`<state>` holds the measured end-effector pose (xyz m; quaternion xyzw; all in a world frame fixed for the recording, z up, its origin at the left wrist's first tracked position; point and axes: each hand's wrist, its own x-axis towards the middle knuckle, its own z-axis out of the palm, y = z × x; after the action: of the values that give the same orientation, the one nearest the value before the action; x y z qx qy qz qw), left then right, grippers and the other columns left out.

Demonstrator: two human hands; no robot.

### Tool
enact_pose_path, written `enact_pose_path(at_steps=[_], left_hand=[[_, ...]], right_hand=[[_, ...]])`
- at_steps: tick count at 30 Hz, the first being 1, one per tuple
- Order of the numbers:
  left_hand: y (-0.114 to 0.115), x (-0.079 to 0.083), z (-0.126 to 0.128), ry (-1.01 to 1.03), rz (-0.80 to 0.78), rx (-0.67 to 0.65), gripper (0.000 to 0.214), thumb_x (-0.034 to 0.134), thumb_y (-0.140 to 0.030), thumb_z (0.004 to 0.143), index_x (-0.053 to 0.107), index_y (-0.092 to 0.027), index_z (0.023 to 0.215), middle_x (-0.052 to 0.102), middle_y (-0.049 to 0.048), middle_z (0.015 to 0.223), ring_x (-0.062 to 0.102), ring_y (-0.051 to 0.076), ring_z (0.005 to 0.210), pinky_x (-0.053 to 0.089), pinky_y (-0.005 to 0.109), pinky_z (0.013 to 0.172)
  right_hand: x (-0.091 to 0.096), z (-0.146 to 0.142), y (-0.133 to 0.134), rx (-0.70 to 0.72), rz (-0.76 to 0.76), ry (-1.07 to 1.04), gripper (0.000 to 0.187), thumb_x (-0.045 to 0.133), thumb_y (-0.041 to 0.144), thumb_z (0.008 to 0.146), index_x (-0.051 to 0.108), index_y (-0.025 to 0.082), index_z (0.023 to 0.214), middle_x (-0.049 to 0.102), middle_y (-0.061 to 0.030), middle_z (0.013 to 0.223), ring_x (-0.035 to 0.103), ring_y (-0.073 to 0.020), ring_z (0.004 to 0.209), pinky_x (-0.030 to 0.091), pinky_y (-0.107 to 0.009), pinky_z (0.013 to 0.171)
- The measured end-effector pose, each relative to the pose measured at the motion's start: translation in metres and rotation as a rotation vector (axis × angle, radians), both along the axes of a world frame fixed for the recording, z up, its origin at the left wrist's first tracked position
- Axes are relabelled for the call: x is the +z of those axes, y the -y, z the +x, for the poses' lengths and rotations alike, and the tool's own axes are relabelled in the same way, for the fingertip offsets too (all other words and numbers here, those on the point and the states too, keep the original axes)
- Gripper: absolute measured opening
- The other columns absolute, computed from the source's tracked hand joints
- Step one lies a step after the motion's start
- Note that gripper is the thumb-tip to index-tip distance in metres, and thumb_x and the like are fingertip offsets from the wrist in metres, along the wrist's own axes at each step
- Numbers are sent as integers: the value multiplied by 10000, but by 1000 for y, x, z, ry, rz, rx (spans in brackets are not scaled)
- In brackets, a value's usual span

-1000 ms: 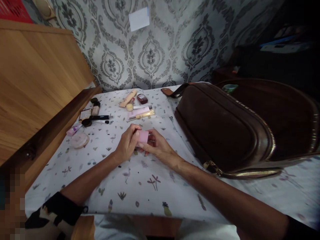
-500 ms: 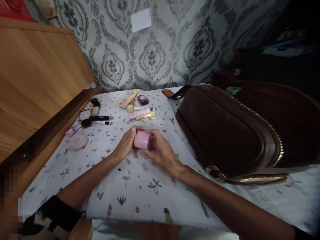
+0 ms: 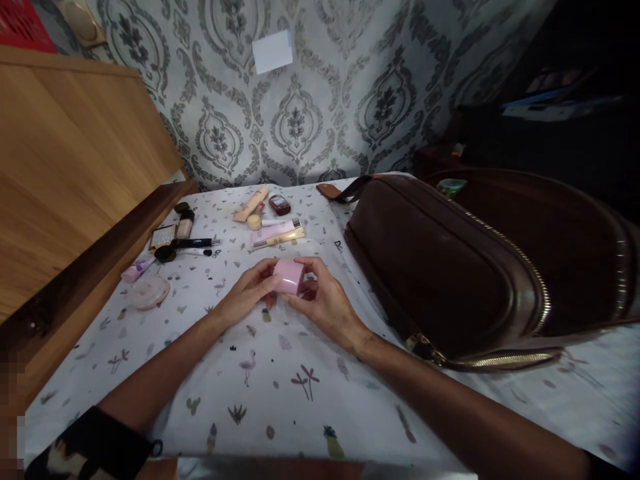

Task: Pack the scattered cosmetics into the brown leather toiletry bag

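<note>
- So I'm holding this little pink jar (image 3: 289,277) between both hands, right over the middle of the bed (image 3: 280,400), just above the sheet. My left hand (image 3: 249,293) is pinching its left end with the fingertips, and my right hand (image 3: 325,303) is cupping it from below and behind, thumb on top.
- Compared to a second ago, I'm tipping it: it was squarer-on to me then, and now it's lying more on its side with the round face turned up and to the left. Both grips are staying clenched on it the whole way, so I'd say I'm just turning it over to check it or work the lid. Can't tell if the lid is loosening.
- The bed itself is wearing a white sheet with tiny flamingos and plants. Toward the far left corner there's a scatter of makeup (image 3: 273,227): tubes, a black pencil, a round compact (image 3: 149,292).
- A big brown zip bag (image 3: 450,267) is hogging the right side.
- Wooden headboard (image 3: 65,173) on the left, grey damask wallpaper (image 3: 310,113) behind with a white note stuck on it.
</note>
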<state>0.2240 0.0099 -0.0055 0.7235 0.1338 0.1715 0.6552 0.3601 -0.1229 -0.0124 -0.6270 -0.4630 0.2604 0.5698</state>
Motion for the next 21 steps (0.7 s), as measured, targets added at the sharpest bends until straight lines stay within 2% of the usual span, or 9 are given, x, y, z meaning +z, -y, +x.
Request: enact_pose_path(at_steps=[2, 4, 7, 9, 12, 16, 18, 21], left_hand=[[0, -1, 0, 11, 1, 5, 497, 632, -599, 884, 620, -173, 1139, 588, 12, 876, 515, 77, 613, 456, 197, 523], [0, -1, 1, 35, -1, 1, 499, 654, -596, 870, 618, -185, 1152, 602, 13, 889, 530, 84, 627, 451, 196, 518], [-1, 1, 0, 59, 20, 26, 536, 746, -520, 825, 609, -223, 1249, 647, 39, 1017, 604, 135, 809, 478, 196, 587], [-1, 1, -1, 79, 55, 40, 565, 790, -460, 799, 613, -241, 1289, 662, 54, 1116, 619, 183, 998, 520, 228, 742], [-3, 1, -2, 103, 87, 42, 569, 806, -430, 789, 634, -243, 1298, 663, 69, 1211, 590, 236, 1159, 500, 314, 951], [-3, 2, -3, 74, 112, 71, 572, 785, -489, 794, 661, -208, 1277, 672, 99, 1246, 588, 272, 1199, 481, 369, 1012], [-2, 3, -1, 73, 136, 115, 587, 775, -515, 795, 656, -208, 1281, 664, 107, 1279, 575, 281, 1234, 473, 383, 1038], [2, 4, 0, 66, 138, 163, 619, 733, -592, 804, 635, -228, 1295, 648, 109, 1327, 596, 284, 1228, 483, 394, 1048]], right_hand=[[2, 0, 1, 12, -16, -1, 555, 742, 371, 744, 472, 233, 1209, 644, -38, 1082, 633, -158, 774, 513, -325, 691], [3, 1, 1, 30, -19, -40, 586, 746, 449, 760, 465, 226, 1224, 658, -36, 1014, 642, -160, 742, 513, -316, 660], [4, 2, 0, 106, -39, -189, 535, 652, 592, 841, 476, 211, 1172, 659, -9, 794, 643, -153, 618, 491, -274, 554], [6, 3, -1, 165, -95, -346, 452, 553, 629, 907, 486, 210, 1062, 642, 5, 687, 633, -141, 530, 449, -233, 477], [14, 4, -1, 250, -201, -608, 389, 416, 583, 1000, 483, 200, 978, 649, -6, 637, 620, -131, 452, 409, -199, 409], [23, 5, 0, 355, -292, -815, 424, 288, 480, 1063, 537, 165, 929, 633, -18, 562, 585, -122, 400, 396, -190, 381], [23, 5, 0, 377, -269, -872, 424, 338, 495, 1055, 551, 168, 891, 646, -21, 576, 603, -120, 427, 420, -188, 407], [21, 1, 1, 357, -148, -958, 333, 527, 497, 995, 566, 181, 900, 692, -18, 673, 666, -123, 548, 497, -196, 528]])
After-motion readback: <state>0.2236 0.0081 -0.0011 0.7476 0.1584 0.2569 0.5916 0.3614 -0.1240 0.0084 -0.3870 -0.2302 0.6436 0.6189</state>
